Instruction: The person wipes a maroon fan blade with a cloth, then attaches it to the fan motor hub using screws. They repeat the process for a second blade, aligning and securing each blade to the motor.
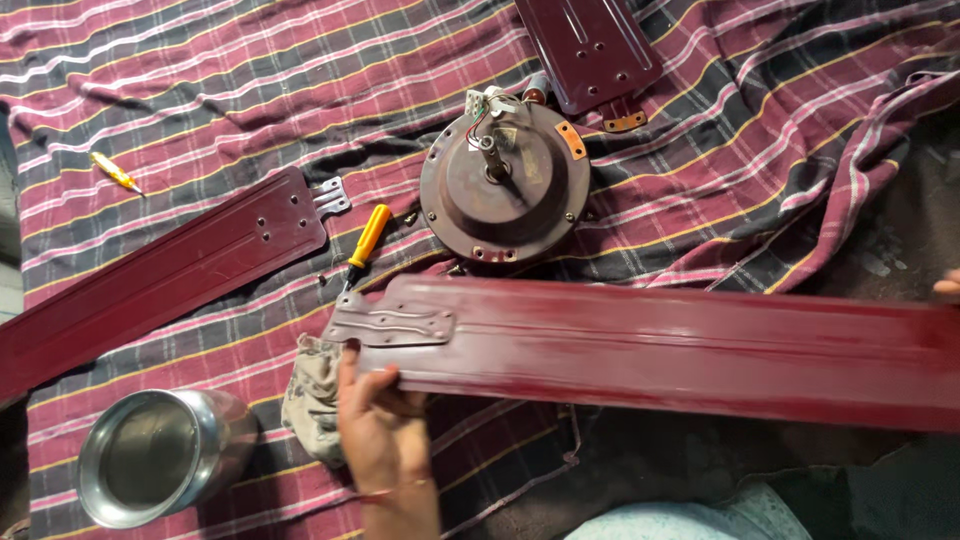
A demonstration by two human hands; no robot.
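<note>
The left hand gripped the near edge of a long maroon fan blade, fingers curled over the rim just beside the blade's metal mounting bracket. The blade lay across the near part of the scene, running from the middle out to the right edge. At that right edge only a fingertip of the right hand showed, touching the blade's far corner (probably holding it, though whether it was closed around the blade I cannot tell). Under the left hand sat a crumpled grey rag, and to the near left a shiny steel cup lay on its side. Everything rested on a plaid cloth. Farther away stood the round brown fan motor, with a yellow-handled screwdriver just left of it. A second blade stretched leftwards, a third blade lay beyond the motor, and a small yellow tester lay far left.
</note>
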